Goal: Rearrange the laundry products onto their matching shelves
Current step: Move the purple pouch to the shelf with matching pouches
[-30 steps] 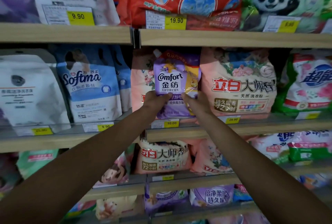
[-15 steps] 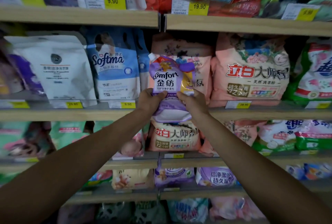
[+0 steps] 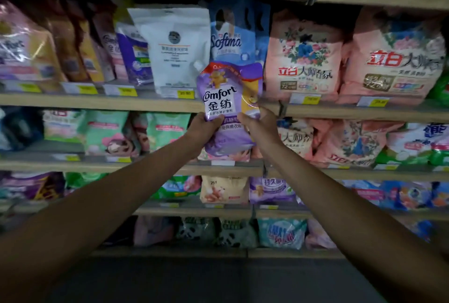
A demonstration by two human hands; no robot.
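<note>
Both hands, left hand [image 3: 202, 126] and right hand [image 3: 258, 125], grip the purple Comfort pouch [image 3: 229, 106] at centre frame, clamped on its lower half. Held low, its floppy top could sag and snag the shelf edge [image 3: 145, 102].

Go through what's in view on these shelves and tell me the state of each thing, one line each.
Purple Comfort pouch: off the shelf, upright, held in both hands.
Left hand: closed on the pouch's lower left edge.
Right hand: closed on the pouch's lower right edge.
White pouch: standing upright on the shelf.
Blue Softma pouch: upright on the shelf, partly hidden by the Comfort pouch.
Pink powder bags: shelved, upright.
</note>
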